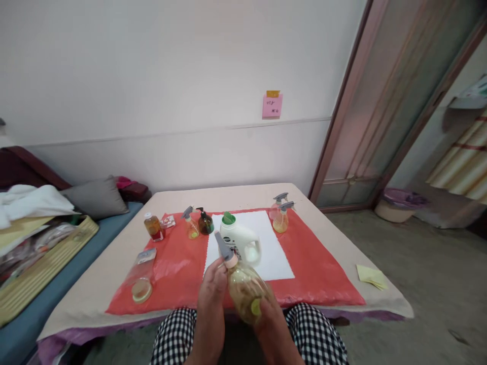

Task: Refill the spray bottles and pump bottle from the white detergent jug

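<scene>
A clear yellowish spray bottle [245,289] with a grey trigger head [224,247] and a pinkish collar is held tilted over the table's near edge. My right hand [268,317] is wrapped round its lower body, by a yellow-green round label. At the neck, the fingers of my left hand [213,284] are bent against the collar, below the trigger. Behind the bottle, a white jug [241,235] with a handle and green cap [229,218] is on a white sheet [266,233]; the spray bottle partly covers it.
A red plastic sheet [323,274] covers much of the table. Toward the back left are a small spray bottle [192,228], a dark pump bottle [205,223] and an amber bottle [154,228]. Two spray bottles [280,221] stand back right. A round lid [142,290] lies front left, sticky notes [372,276] right.
</scene>
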A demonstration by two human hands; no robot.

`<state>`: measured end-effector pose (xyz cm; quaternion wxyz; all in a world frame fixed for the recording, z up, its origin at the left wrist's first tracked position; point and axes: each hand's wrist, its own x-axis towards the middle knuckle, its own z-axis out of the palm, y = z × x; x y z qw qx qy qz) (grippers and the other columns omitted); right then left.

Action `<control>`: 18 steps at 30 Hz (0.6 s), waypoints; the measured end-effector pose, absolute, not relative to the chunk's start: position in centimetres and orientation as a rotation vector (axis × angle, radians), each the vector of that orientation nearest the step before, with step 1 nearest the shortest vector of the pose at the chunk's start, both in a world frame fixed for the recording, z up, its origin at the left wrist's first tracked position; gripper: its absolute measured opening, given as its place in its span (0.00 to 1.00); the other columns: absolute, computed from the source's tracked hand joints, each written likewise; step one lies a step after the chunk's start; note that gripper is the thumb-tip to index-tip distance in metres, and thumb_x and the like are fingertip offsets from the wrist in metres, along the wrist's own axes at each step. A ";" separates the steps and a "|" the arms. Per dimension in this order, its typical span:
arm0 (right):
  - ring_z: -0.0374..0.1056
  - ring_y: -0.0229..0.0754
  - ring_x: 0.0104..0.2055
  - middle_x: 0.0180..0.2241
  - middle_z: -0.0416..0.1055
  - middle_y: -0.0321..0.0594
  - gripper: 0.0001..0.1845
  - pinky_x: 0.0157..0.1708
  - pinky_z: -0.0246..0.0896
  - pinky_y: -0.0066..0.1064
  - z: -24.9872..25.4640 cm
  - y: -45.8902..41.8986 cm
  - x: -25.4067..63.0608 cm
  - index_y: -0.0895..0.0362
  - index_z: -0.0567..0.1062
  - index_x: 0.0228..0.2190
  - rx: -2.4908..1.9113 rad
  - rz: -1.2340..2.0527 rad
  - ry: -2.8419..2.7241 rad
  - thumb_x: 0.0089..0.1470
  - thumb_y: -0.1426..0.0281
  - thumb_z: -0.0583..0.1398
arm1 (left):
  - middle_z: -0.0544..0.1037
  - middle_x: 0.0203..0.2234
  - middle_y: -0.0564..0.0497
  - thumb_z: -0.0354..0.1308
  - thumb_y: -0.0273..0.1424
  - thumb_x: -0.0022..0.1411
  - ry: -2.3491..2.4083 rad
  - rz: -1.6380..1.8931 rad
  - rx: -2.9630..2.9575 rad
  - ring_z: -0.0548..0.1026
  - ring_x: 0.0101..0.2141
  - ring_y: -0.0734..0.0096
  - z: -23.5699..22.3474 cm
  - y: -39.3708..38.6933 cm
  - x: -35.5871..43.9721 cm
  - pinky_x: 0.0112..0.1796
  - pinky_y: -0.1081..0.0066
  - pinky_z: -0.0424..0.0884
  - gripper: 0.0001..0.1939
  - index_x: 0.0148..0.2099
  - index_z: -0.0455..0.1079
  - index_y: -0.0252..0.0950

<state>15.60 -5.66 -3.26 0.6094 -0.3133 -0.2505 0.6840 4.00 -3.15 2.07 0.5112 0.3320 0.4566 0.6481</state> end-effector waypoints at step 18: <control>0.58 0.55 0.65 0.61 0.66 0.39 0.32 0.62 0.54 0.47 -10.3 -4.9 12.9 0.41 0.76 0.50 -0.739 1.962 -0.777 0.43 0.46 0.67 | 0.81 0.31 0.47 0.68 0.45 0.53 1.226 1.405 0.543 0.79 0.34 0.61 -3.7 -4.1 -0.9 0.35 0.68 0.73 0.21 0.40 0.76 0.33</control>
